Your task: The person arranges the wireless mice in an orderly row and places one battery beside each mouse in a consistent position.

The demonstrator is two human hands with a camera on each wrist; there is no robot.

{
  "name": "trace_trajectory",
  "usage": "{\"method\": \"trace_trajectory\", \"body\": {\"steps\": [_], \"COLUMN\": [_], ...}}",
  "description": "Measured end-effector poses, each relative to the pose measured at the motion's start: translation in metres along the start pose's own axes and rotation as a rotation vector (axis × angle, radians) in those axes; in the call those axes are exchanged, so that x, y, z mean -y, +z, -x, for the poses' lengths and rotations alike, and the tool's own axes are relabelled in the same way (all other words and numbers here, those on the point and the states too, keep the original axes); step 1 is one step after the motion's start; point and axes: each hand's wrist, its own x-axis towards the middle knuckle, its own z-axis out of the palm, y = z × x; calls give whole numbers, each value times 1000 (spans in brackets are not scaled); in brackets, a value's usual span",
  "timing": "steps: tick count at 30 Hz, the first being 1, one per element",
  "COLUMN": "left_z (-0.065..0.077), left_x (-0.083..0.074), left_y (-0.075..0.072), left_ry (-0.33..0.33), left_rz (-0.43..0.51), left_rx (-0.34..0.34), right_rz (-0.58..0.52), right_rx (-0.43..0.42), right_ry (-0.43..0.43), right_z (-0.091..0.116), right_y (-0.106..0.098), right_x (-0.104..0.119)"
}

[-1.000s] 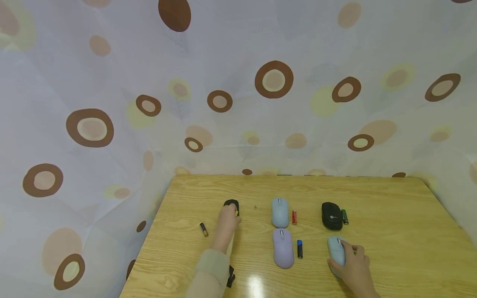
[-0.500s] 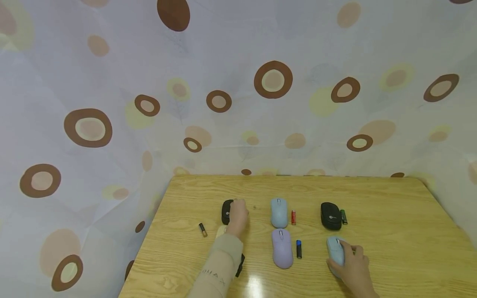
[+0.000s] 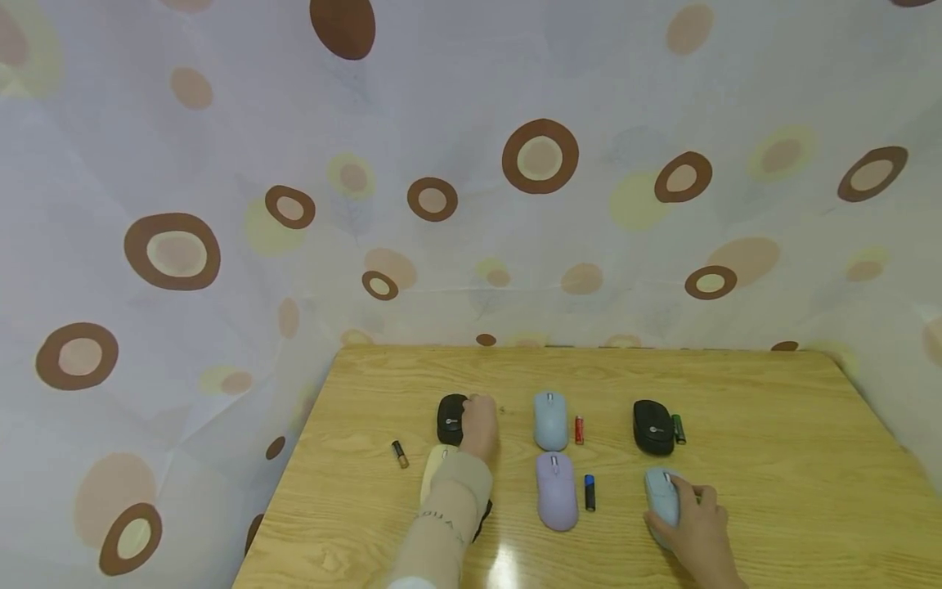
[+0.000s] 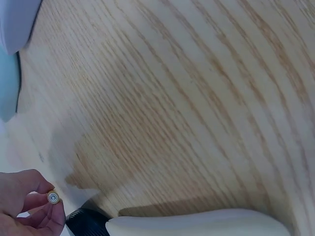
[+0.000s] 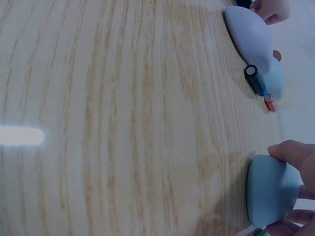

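My left hand (image 3: 481, 425) is at the right side of a black computer mouse (image 3: 450, 419), partly covering it. In the left wrist view its fingers pinch a small battery (image 4: 53, 197), seen end-on with a yellowish rim. A cream mouse (image 3: 434, 470) lies just below, half hidden by the sleeve. My right hand (image 3: 699, 528) grips a light blue mouse (image 3: 660, 495) at the front right, thumb and fingers along its sides. That same mouse (image 5: 271, 189) rests on the wood in the right wrist view. A bit of something green (image 5: 262, 231) shows under the fingers.
A second light blue mouse (image 3: 550, 421) and a lilac mouse (image 3: 557, 492) lie mid-table, with a red battery (image 3: 579, 429) and a blue-black battery (image 3: 589, 492) to their right. Another black mouse (image 3: 653, 427) has a green battery (image 3: 679, 429) beside it. A dark battery (image 3: 400, 454) lies far left.
My left hand has moved right, from over the left black mouse to its right side, uncovering much of it and part of the cream mouse. The right hand stays on the light blue mouse.
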Motion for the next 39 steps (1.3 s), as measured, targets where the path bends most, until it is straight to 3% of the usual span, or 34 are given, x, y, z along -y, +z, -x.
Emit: {"method": "trace_trajectory", "body": {"steps": [9,17,25,39], "left_z": [3,7,10,7], "left_x": [-8,-7,-8,-9], "left_y": [8,15,16,17], "left_ry": [7,27,25,-10], "left_rz": [-115,-125,-231,-160], "left_rx": [-103,-195,-195,-118], "right_rz": [-3,-1,6,5], "right_rx": [-11,-12,4,5], "right_ry": [-7,-6,7,21], "right_z": [1,1,-1,0], "right_y": [-1,0,1,-1], "right_x": [0,-1,-1,1]}}
